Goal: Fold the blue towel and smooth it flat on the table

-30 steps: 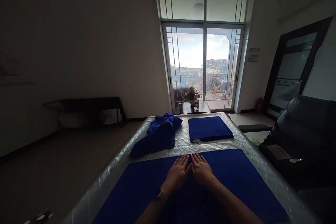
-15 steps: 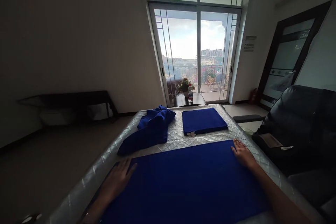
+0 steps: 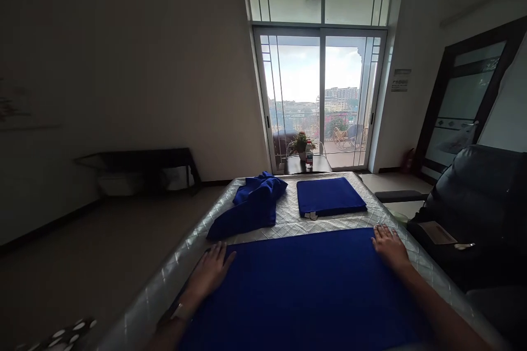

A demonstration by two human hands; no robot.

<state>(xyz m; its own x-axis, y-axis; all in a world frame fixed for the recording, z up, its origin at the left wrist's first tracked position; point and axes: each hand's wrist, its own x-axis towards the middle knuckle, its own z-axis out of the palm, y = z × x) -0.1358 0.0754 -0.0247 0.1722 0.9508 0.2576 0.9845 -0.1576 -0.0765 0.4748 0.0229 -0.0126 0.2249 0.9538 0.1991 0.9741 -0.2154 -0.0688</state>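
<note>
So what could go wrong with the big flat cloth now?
Maybe two things. The left hand and right hand lie on the far corners of the flat cloth, so if one slides, it might wrinkle or go crooked. And the crumpled cloth lies just past the left hand, so fingers reaching forward could bump it.

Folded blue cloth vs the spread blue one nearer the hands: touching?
Apart. The head view shows a strip of silver quilted surface between the folded cloth's near edge and the spread cloth's far edge.
</note>
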